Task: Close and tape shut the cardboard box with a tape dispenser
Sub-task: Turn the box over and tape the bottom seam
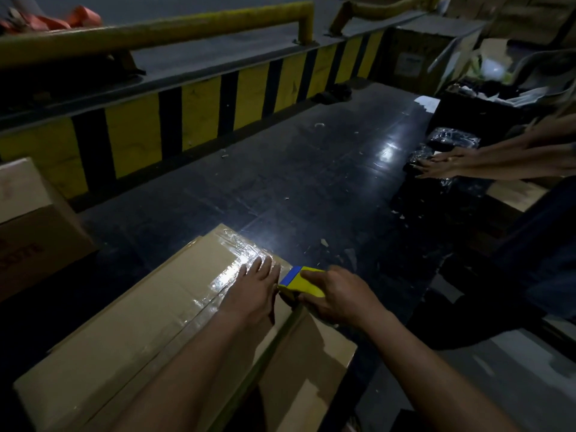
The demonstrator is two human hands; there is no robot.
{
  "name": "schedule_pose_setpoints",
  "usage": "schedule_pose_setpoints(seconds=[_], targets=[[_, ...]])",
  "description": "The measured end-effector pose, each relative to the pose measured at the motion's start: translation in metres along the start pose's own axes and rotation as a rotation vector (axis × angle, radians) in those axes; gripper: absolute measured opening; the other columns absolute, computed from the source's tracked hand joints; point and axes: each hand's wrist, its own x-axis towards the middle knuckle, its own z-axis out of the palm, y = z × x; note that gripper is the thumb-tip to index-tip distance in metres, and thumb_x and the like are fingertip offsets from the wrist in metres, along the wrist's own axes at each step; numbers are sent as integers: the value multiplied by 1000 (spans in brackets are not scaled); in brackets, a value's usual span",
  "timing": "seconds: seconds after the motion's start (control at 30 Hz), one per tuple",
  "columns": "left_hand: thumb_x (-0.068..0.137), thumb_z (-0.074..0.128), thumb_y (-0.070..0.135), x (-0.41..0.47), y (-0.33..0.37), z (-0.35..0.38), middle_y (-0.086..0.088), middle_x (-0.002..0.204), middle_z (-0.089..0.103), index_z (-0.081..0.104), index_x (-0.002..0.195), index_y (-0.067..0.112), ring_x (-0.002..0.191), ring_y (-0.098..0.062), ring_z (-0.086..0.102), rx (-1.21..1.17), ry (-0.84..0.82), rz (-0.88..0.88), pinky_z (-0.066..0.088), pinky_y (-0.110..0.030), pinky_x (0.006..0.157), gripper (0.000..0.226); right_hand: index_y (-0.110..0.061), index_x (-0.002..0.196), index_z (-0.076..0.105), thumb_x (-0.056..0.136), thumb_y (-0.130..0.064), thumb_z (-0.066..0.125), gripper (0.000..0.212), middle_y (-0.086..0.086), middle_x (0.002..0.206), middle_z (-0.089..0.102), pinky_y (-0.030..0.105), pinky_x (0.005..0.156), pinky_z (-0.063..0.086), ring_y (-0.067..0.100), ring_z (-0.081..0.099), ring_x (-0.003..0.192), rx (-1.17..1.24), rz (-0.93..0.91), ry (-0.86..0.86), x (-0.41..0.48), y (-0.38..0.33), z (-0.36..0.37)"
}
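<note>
Right hand [339, 299] curled tight round yellow-and-blue tape dispenser [300, 282], its blue end at the box's upper right edge. Just left of it, left hand [254, 291] lies flat, fingers straight, pressing on the taped lid. Cardboard box [140, 322] under both hands: plain brown, flaps down, glossy clear tape [237, 254] wrinkled along the centre seam and across the far end. Beyond, dark scuffed surface [280, 182]; further right, another person's hands [442, 166] on black wrapped packs.
</note>
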Motion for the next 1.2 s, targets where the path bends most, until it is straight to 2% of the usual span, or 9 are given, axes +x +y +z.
schedule_pose_setpoints(seconds=[0.13,0.33,0.43,0.53,0.7,0.83,1.0,1.1,1.2], targets=[[103,16,40,-4,-3,4,-6,167,8,15,159,19,153,-26,1,-7,6,-5,4,-43,121,60,-41,148,39,90,-62,52,63,8,117,56,37,85,46,27,56,110,48,-28,-19,-6,5,-1],[101,12,38,-6,3,1,-6,167,6,13,159,19,153,-25,0,-28,-1,-26,3,-45,122,61,-40,139,48,86,-68,51,60,10,102,64,38,73,51,32,63,98,-58,-41,5,-20,36,-11],[103,25,29,-2,16,-8,-9,166,7,13,158,13,153,-29,2,78,-31,-55,6,-52,121,59,-40,140,48,88,-67,51,59,10,107,62,35,72,48,32,62,101,-45,5,-21,-24,38,4],[97,31,27,0,33,-6,-12,163,22,27,154,12,150,-31,16,71,29,6,13,-50,120,59,-43,144,44,88,-68,49,62,9,115,60,32,70,38,31,60,106,-61,33,7,-22,34,10],[88,-1,49,-1,30,12,-7,166,14,22,158,22,152,-27,9,-12,31,31,6,-43,121,78,-41,142,46,88,-66,51,60,10,106,59,35,72,46,32,61,102,-4,20,-15,-32,35,0],[85,0,50,3,29,11,-8,165,16,20,158,21,152,-29,10,-31,5,28,10,-47,120,80,-42,141,46,88,-65,52,58,4,96,54,39,77,50,29,60,96,5,23,-30,-53,44,-14],[104,17,36,1,36,14,-8,167,2,6,159,20,153,-28,0,57,-26,-3,2,-50,121,59,-36,141,50,86,-65,55,62,11,115,64,36,75,48,32,62,106,1,76,-78,-37,32,11],[105,17,35,2,36,15,-6,167,-2,3,159,22,153,-26,-5,56,-9,-34,-2,-50,121,58,-35,128,63,81,-66,62,57,5,114,71,34,76,49,27,66,104,117,171,-137,-15,38,10],[103,12,39,-3,43,18,-4,167,-4,2,159,26,152,-28,-9,63,16,-91,-4,-49,121,59,-22,104,71,85,-47,67,32,11,110,71,30,78,47,29,66,101,94,169,-392,-12,47,18]])
